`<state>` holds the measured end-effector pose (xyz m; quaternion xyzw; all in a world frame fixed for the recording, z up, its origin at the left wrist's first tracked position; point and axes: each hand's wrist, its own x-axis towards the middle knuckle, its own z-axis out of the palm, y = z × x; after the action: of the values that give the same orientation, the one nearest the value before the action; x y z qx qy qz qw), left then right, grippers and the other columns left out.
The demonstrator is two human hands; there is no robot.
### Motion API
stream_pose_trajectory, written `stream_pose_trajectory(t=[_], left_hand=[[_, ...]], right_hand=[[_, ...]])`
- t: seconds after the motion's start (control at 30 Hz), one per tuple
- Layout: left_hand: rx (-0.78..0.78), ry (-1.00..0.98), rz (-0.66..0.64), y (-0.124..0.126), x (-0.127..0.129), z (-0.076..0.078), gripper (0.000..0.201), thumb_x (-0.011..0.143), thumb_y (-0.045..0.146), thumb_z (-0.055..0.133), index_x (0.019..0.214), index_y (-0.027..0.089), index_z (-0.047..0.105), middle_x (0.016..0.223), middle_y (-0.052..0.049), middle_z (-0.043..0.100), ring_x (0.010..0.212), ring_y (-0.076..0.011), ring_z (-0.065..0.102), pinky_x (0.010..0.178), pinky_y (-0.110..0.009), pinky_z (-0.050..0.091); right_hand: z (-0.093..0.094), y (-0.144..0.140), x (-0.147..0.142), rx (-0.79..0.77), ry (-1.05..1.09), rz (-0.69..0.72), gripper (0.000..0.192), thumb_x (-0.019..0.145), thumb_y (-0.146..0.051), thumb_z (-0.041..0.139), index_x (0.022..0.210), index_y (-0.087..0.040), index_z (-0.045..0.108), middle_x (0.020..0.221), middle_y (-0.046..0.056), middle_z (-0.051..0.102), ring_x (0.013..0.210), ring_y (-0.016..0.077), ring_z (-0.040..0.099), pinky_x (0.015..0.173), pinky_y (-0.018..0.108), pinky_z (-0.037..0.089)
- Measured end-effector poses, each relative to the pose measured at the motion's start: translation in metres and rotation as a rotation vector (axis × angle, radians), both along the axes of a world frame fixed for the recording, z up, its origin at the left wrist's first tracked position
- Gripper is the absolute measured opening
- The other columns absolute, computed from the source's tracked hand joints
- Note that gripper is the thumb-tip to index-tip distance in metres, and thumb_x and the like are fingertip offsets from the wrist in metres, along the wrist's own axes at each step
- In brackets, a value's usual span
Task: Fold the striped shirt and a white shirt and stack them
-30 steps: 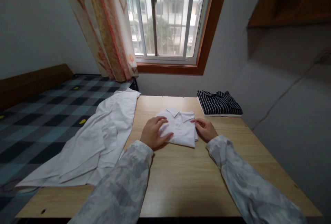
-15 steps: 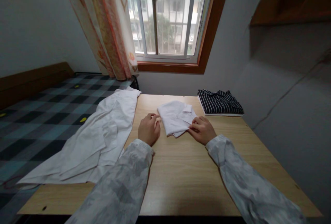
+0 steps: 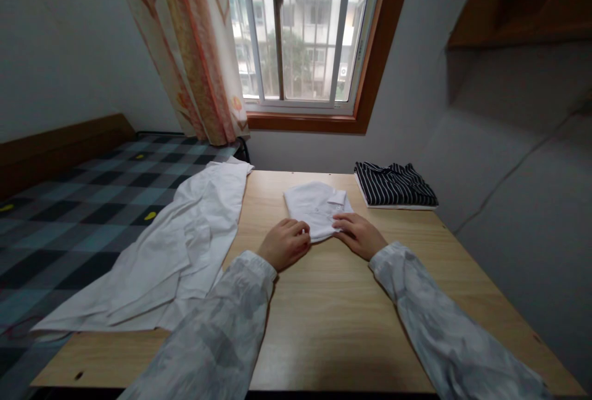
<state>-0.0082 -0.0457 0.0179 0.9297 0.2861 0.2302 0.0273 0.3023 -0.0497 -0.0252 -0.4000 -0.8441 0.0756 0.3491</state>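
Note:
A white shirt (image 3: 312, 201), folded into a small bundle with a button and a flap showing, lies at the middle of the wooden table. My left hand (image 3: 285, 244) is at its near-left edge, fingers curled against the cloth. At the near-right edge my right hand (image 3: 360, 235) pinches the fabric, thumb low and fingers on top. The left fingertips are partly hidden behind the knuckles. Both hands come out of grey-white patterned sleeves.
A larger white garment (image 3: 185, 246) lies spread over the table's left side, overlapping a checked bed (image 3: 92, 184). Black-and-white striped clothing (image 3: 393, 183) sits folded at the table's (image 3: 342, 326) back right. Beyond are a curtain (image 3: 194, 48) and a window (image 3: 305, 36).
My left hand has moved right and nearer to me, from beside the shirt's left side to its near edge. My right hand stays at the near-right edge, its fingers slightly shifted.

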Motion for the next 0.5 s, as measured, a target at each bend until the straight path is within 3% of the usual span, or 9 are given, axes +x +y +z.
stream_pose_trajectory(t=[0.13,0.3,0.5], left_hand=[[0.069,0.025,0.034,0.004,-0.008,-0.001,0.014,0.102,0.026,0.064,0.095,0.026,0.076,0.114,-0.008,0.076,0.101,-0.0241,0.068,0.101,-0.041,0.05],[0.179,0.021,0.053,0.008,-0.011,-0.006,0.009,0.099,0.022,0.067,0.093,0.024,0.074,0.113,-0.006,0.077,0.1,-0.023,0.069,0.098,-0.041,0.051],[0.188,-0.036,0.071,0.014,-0.022,-0.006,0.007,0.093,0.017,0.07,0.089,0.023,0.07,0.114,-0.005,0.077,0.101,-0.0236,0.07,0.097,-0.041,0.052]], right_hand=[[-0.005,0.005,0.007,0.001,-0.016,0.017,0.027,0.111,-0.034,0.06,0.126,-0.032,0.082,0.143,0.008,0.075,0.132,0.0302,0.069,0.115,0.053,0.054],[-0.007,0.004,0.012,0.076,-0.049,-0.073,0.031,0.104,-0.02,0.063,0.128,-0.028,0.08,0.14,0.008,0.077,0.128,0.0283,0.071,0.112,0.048,0.058],[-0.007,0.004,0.017,0.108,-0.083,-0.191,0.033,0.096,-0.01,0.064,0.118,-0.026,0.082,0.123,0.009,0.082,0.113,0.0288,0.075,0.102,0.045,0.06]])
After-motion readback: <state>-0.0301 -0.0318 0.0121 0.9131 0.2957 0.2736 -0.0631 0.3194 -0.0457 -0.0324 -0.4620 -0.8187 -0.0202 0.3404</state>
